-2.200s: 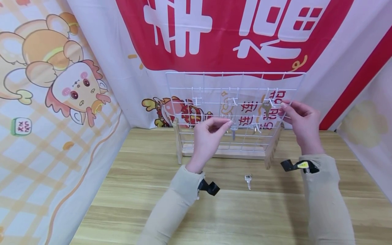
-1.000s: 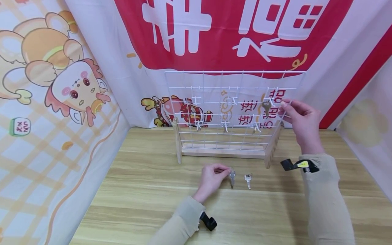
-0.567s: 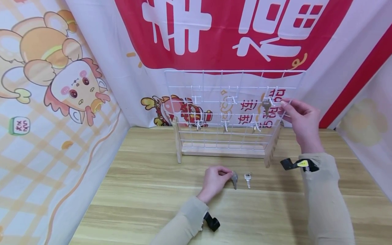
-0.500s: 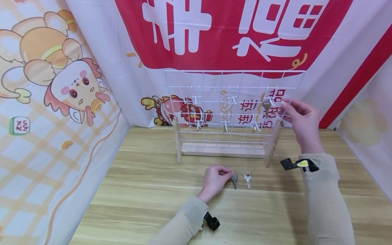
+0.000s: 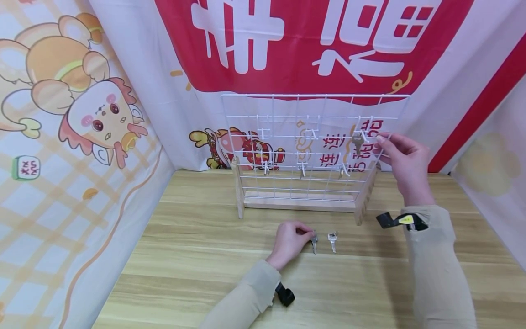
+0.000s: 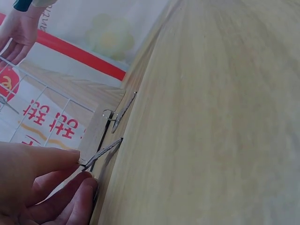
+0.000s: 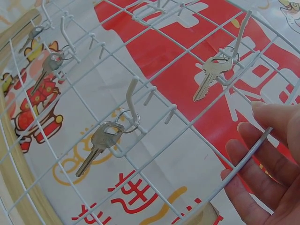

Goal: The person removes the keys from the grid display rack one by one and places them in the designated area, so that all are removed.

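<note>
On the wooden table my left hand (image 5: pixel 308 235) pinches the head of a silver key (image 5: pixel 314 242) that lies beside a second loose key (image 5: pixel 332 241). The left wrist view shows thumb and finger (image 6: pixel 70 154) closed on that key (image 6: pixel 104 152), its blade low over the wood, with the other key (image 6: pixel 123 111) just beyond. My right hand (image 5: pixel 381 140) grips the right edge of a white wire grid rack (image 5: pixel 287 107). In the right wrist view its fingers (image 7: pixel 255 161) curl round the edge wire. Several keys hang on the rack's hooks, such as one key (image 7: pixel 101 143) and another (image 7: pixel 213 75).
The rack stands on a wooden base (image 5: pixel 300 203) near the back of the table (image 5: pixel 185 256). Printed cloth banners (image 5: pixel 82 114) wall in the left, back and right sides. Black straps (image 5: pixel 284 295) sit on both wrists.
My left hand took a key from the rack's lower hooks and brought it down to the table beside the loose key. The right hand has stayed on the rack's edge.
</note>
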A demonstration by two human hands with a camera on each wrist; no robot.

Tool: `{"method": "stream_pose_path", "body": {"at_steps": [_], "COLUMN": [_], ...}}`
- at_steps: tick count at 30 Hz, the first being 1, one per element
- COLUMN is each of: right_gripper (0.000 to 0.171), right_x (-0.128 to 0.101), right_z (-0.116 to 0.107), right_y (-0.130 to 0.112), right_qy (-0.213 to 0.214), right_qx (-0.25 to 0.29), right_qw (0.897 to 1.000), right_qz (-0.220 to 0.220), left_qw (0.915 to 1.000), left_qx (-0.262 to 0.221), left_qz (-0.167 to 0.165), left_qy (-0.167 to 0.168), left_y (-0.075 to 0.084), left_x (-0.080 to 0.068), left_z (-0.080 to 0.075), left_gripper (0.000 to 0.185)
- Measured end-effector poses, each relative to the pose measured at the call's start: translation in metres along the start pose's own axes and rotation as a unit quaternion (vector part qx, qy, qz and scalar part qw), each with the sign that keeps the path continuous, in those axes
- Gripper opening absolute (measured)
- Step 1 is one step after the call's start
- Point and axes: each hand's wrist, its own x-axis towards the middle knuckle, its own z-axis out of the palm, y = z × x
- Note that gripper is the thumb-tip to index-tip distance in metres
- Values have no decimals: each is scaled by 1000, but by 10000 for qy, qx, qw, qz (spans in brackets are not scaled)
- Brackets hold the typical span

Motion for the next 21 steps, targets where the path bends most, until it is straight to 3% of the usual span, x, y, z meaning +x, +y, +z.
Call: {"method": "stream_pose_path", "body": {"at_steps": [21], "right_gripper": [52], "right_x": [-1], "right_z": [0], "right_y": [1], "right_qy": [21], "right_qx": [121], "right_qw": [9999], "right_qz": [8], "left_qw": [9990], "left_qx": [426], "left_qz": [110], "left_qy": [-55], "left_y": [-2], "left_x": [6], "left_z": [-1], "left_gripper": [5]}}
